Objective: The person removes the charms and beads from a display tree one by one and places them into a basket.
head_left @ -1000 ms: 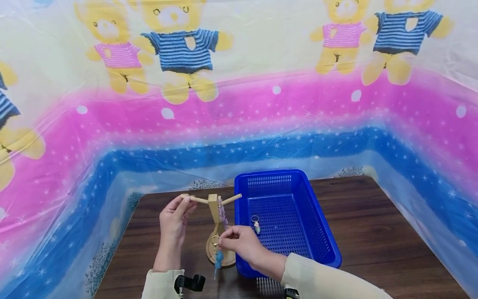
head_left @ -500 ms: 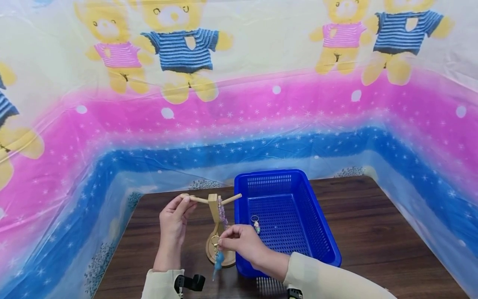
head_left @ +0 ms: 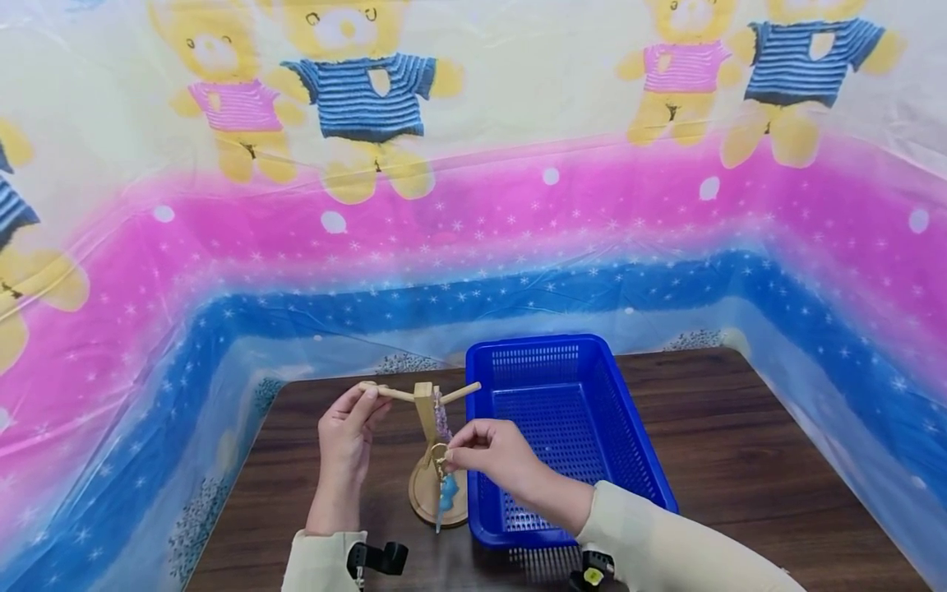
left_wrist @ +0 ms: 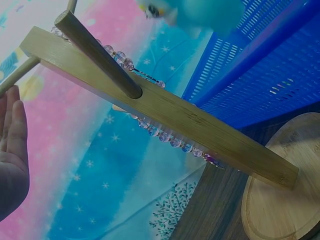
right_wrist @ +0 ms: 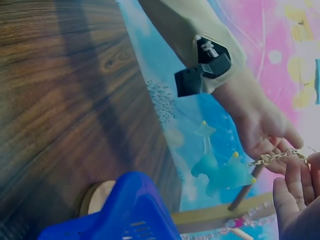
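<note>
My left hand (head_left: 346,436) pinches the end of the left peg of a wooden rack (head_left: 425,415), which stands upright on a round base (head_left: 422,497). On the rack hangs a pinkish beaded string (left_wrist: 165,136), close by the post. My right hand (head_left: 499,456), in front of the rack, pinches the gold ring of a keychain (head_left: 448,491). From its gold chain dangles a translucent blue figure (right_wrist: 222,172) with yellow tips, overlapping the rack's base in the head view. In the left wrist view, a front peg (left_wrist: 102,57) points out of the post toward the camera.
Right of the rack is a blue perforated basket (head_left: 635,419), its left rim close to the rack's base and under my right forearm. All stand on a dark wood table (head_left: 747,460). A cloth printed with bears (head_left: 518,222) hangs behind and along the sides.
My right hand has lifted the keychain slightly, up and to the right. It now covers the small keychain seen earlier inside the basket. The left hand stays on the peg.
</note>
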`<state>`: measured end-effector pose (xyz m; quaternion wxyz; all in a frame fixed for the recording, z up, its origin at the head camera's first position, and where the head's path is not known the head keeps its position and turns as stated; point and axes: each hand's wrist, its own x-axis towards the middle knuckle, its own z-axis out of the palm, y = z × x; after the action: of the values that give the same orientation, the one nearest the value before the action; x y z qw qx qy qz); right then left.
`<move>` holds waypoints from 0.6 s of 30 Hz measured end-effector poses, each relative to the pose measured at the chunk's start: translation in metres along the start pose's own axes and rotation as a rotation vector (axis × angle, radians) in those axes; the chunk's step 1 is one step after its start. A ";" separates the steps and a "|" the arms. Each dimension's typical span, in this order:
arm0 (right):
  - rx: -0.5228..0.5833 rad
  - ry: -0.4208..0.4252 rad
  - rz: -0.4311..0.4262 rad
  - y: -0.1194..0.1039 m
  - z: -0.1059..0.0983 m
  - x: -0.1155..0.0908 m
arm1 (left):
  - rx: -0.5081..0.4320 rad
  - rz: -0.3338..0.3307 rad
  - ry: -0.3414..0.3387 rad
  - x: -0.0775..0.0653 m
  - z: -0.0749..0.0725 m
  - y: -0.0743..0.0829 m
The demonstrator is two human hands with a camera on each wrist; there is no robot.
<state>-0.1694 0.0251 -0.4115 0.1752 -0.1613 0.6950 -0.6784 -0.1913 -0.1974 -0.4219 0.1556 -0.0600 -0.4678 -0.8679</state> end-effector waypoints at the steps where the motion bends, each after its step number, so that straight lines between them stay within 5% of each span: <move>1: -0.008 0.002 -0.007 -0.001 -0.002 0.000 | 0.000 0.000 -0.002 0.000 0.000 0.000; 18: -0.075 0.075 0.000 -0.005 -0.039 0.003 | 0.031 -0.018 0.029 0.001 0.000 -0.001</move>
<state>-0.1905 0.0580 -0.4056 0.1428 -0.1423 0.7261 -0.6573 -0.1927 -0.1967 -0.4224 0.1554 -0.0409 -0.4793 -0.8628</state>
